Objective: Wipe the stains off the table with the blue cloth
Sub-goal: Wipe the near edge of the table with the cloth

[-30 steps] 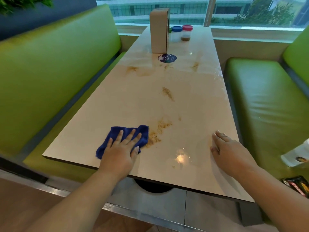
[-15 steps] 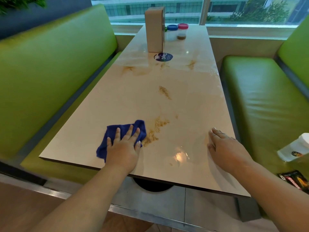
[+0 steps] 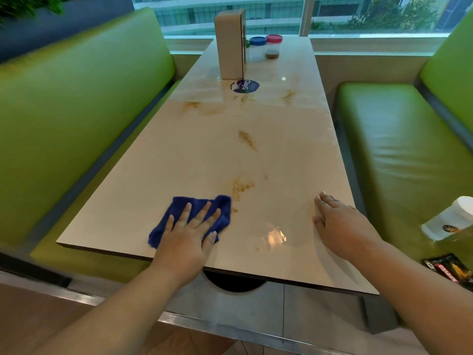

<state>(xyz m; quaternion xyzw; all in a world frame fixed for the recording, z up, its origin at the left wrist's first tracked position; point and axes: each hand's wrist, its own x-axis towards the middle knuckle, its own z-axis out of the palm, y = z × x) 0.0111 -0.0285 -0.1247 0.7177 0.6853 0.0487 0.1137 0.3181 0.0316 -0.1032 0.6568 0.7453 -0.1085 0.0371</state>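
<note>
The blue cloth (image 3: 222,208) lies flat on the cream table (image 3: 179,162) near its front edge. My left hand (image 3: 189,231) presses down on it with straight, spread fingers. Just right of the cloth is a brown stain (image 3: 240,187). A second stain (image 3: 247,139) sits mid-table, and others (image 3: 192,105) lie farther back, one of them at the right (image 3: 289,94). My right hand (image 3: 337,224) rests flat on the table near its right edge, holding nothing.
A tan box (image 3: 230,44), two small jars with blue (image 3: 257,48) and red (image 3: 273,46) lids and a round sticker (image 3: 244,86) are at the far end. Green benches (image 3: 399,155) flank the table; a white cup (image 3: 450,219) and a dark packet (image 3: 450,270) lie on the right one.
My left hand has slid the cloth a little to the right over the lower part of the nearest stain, which now looks smaller. My right hand has stayed flat on the table.
</note>
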